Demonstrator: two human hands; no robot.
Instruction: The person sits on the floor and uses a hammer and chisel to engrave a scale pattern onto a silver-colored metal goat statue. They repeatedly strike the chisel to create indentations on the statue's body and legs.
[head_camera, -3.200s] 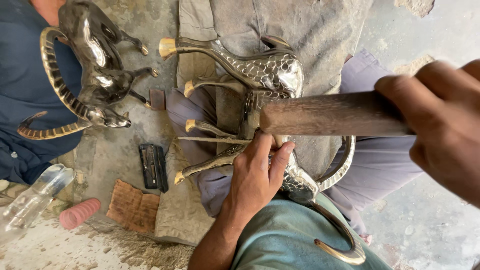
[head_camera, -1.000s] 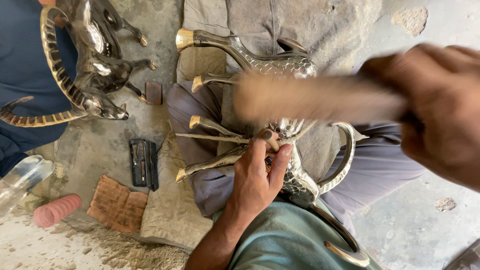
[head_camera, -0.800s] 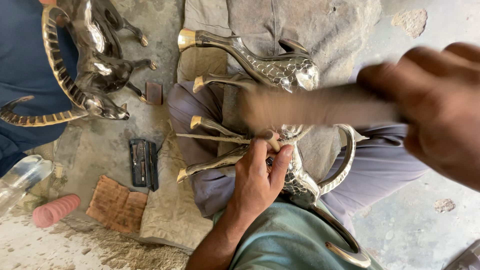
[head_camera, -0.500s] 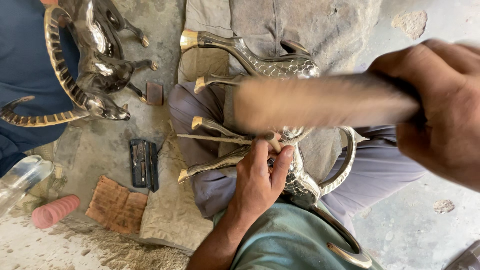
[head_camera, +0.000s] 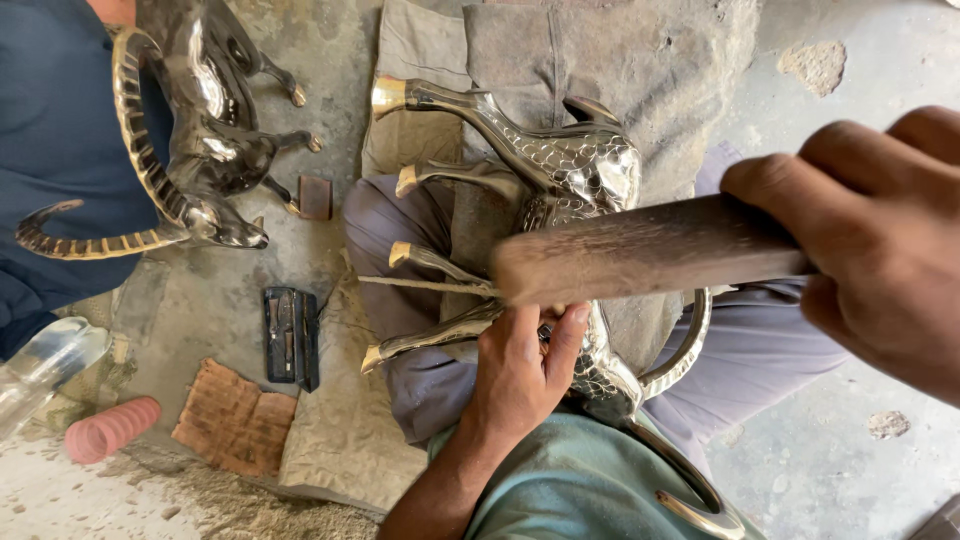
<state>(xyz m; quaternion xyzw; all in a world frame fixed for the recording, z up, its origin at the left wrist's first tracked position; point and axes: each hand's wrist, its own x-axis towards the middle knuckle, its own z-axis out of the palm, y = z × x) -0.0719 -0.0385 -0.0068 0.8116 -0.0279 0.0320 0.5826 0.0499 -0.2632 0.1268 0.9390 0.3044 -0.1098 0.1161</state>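
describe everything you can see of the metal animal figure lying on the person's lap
The metal animal figure looks like polished silvery metal with scale-like engraving on its body. It lies on its side across the lap, four slim legs with brass-coloured hooves pointing left, long curved horns sweeping towards the person. The left hand presses on it, and the wooden block in the right hand is over it.

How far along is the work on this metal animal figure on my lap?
Done: the metal antelope figure already shows scale-pattern chasing on its body. In hand: the left hand steadies a thin tool against its belly while the right hand holds a wooden mallet over it. Left: cannot tell. A second horned figure stands beside another person.
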